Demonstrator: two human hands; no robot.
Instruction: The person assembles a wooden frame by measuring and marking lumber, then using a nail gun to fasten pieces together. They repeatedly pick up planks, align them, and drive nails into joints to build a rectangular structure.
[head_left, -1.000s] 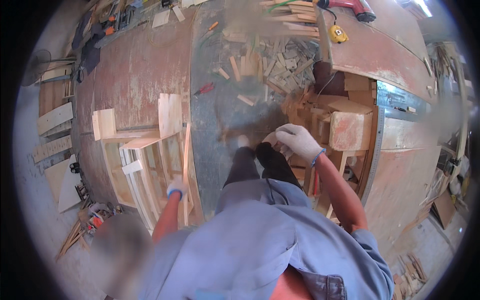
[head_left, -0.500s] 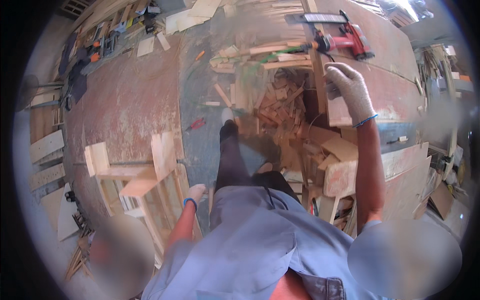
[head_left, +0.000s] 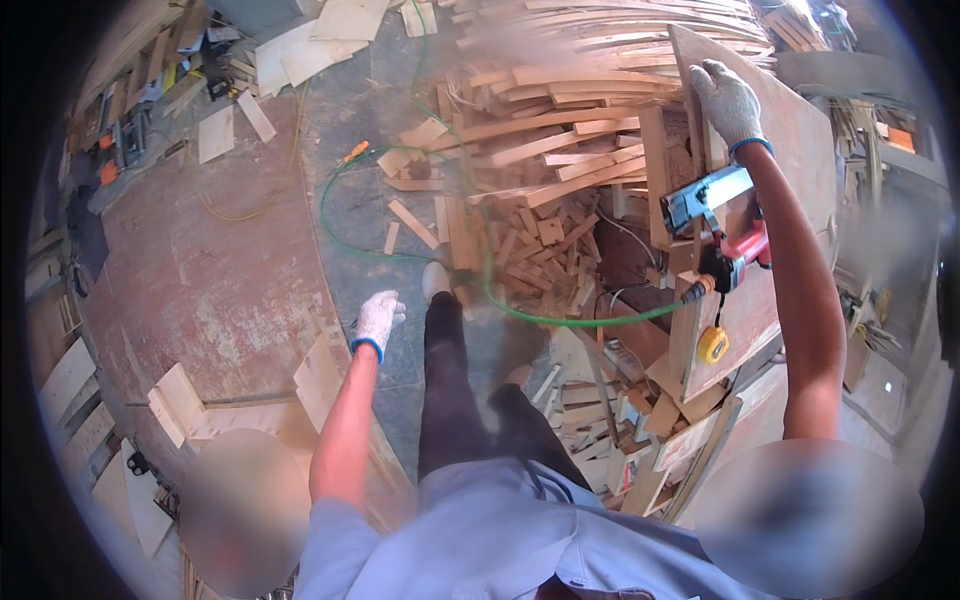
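My right hand (head_left: 728,102), in a pale knit glove with a blue cuff, is over the edge of a worn reddish-brown board (head_left: 800,125). Its fingers bend loosely, with nothing seen in them; whether they touch the board I cannot tell. Below that hand, partly behind my forearm, a red nail gun (head_left: 742,246) with a silver magazine lies on the bench. A green air hose (head_left: 590,322) runs from it toward the left. Near the nail gun lies a yellow tape measure (head_left: 713,345). My left hand (head_left: 378,318), also gloved, hangs over the floor with slightly curled fingers and holds nothing.
Offcut blocks (head_left: 550,250) are heaped ahead of my feet, below a stack of long curved wood strips (head_left: 590,100). A pale wooden frame (head_left: 250,418) stands at the lower left, beside a worn brown panel (head_left: 210,270). The hose loops across the grey floor (head_left: 360,205).
The bench and nail gun have shifted nearer in the view. My left hand has risen forward from beside the wooden frame. My right hand is now farther along the bench, past the nail gun.
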